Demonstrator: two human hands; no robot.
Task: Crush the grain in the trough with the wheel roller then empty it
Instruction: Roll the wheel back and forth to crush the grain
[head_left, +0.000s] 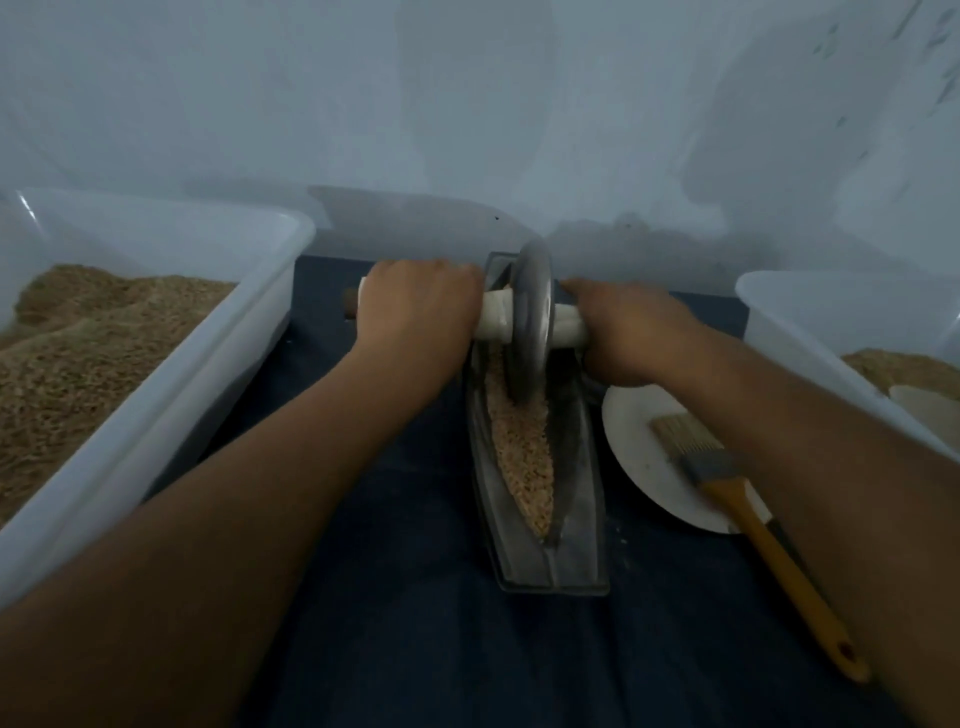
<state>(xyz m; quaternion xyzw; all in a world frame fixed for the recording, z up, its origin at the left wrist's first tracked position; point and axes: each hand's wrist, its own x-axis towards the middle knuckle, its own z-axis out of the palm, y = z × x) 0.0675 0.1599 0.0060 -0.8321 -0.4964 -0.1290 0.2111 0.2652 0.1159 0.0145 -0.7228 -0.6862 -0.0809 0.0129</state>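
Both grips are clamped on the wheel roller's white axle handle (493, 317): the left hand (415, 306) curls over the handle left of the wheel, knuckles up, and the right hand (631, 332) wraps the handle on the wheel's right side. Each forearm reaches forward from the lower corners of the head view, nearly straight, wrists level. Between the hands the grey wheel roller (530, 322) stands upright in the far part of the boat-shaped metal trough (574, 519), its rim sunk in the grain (522, 452), which lies along the groove toward the near end. On the dark-covered counter (395, 597), a clear bin of grain (156, 364) sits left, another bin (810, 322) right. Just right of the trough a white plate (639, 452) carries a yellow-handled brush (737, 499).
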